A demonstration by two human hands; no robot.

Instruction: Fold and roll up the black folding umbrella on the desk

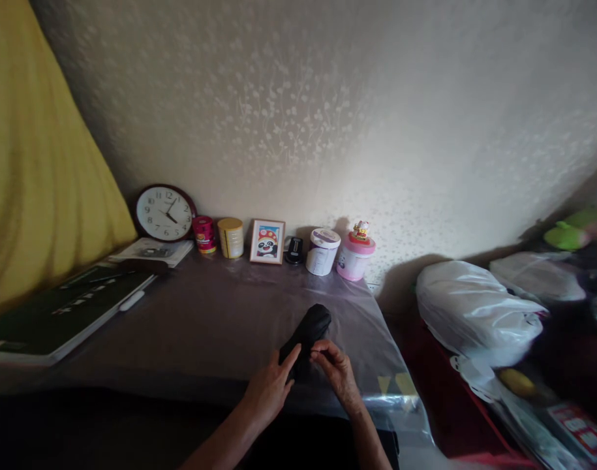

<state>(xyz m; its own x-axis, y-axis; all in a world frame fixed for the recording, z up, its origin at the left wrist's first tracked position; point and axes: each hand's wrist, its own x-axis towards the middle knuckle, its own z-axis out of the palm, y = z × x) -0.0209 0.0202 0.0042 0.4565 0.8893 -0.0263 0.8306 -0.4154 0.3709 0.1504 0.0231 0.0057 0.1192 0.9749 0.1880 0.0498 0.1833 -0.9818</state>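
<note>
A black folded umbrella (308, 329) lies on the plastic-covered table (205, 326), pointing away from me. My left hand (270, 388) rests against its near end, forefinger stretched out along it, the other fingers curled. My right hand (336, 371) is at the same end on the right side, its fingertips pinched on the umbrella's edge.
Along the wall stand a round clock (164, 213), a red tin (205, 234), a yellow tin (230, 237), a framed panda picture (267, 241), a white canister (322, 251) and a pink jar (355, 256). A dark board (58, 313) lies left. White bags (479, 313) sit right.
</note>
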